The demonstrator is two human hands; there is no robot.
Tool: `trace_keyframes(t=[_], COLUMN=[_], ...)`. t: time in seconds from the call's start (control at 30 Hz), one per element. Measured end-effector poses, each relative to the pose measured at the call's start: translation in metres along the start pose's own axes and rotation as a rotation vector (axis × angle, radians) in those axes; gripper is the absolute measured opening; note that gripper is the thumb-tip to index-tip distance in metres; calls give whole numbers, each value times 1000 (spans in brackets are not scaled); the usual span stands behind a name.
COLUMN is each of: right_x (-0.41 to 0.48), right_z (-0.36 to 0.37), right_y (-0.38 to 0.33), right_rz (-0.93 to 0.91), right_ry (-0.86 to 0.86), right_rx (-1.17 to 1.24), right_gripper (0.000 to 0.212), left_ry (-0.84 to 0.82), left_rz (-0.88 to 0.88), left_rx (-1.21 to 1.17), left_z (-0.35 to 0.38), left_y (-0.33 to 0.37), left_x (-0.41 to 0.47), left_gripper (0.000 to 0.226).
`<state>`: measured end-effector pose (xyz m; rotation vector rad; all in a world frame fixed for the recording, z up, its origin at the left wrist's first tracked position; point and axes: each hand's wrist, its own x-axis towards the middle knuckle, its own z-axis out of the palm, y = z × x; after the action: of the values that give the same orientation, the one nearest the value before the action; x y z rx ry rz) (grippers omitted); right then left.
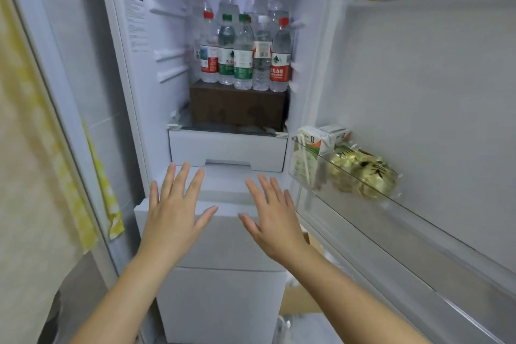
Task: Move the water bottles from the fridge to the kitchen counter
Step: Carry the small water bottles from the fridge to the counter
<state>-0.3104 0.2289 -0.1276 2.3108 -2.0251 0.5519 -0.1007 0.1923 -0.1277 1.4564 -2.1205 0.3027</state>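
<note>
Open fridge (156,70), water bottles (243,53) upright inside, both hands (223,212) spread, empty

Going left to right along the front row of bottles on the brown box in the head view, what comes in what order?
Red-capped bottle with white-and-red label → green-capped, green-labelled bottle → second green-capped, green-labelled bottle → white-capped clear bottle → red-capped bottle with red label.

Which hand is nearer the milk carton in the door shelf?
Right. The right hand is below and just left of the milk carton; the left hand is farther left, across the drawer front.
</note>
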Motion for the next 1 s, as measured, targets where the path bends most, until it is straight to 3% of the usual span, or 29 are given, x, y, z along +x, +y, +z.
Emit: trace_keyframes(t=[0.37, 0.6, 0.83, 1.0], right_x=[189, 299, 358, 366], right_z=[22, -2, -26, -25], right_y=[-10, 18, 51, 68], right_rz=[188, 390, 517, 500], right_ry=[154, 278, 141, 62], right_rx=[2, 8, -95, -190], right_gripper=[69, 69, 71, 78], left_ry=[28, 11, 62, -23], left_rz=[134, 241, 294, 59], left_rx=[-113, -116, -184, -651], left_z=[64, 82, 102, 112], left_y=[-80, -82, -64, -52], left_x=[186, 310, 385, 423], left_gripper=[74, 74, 69, 81])
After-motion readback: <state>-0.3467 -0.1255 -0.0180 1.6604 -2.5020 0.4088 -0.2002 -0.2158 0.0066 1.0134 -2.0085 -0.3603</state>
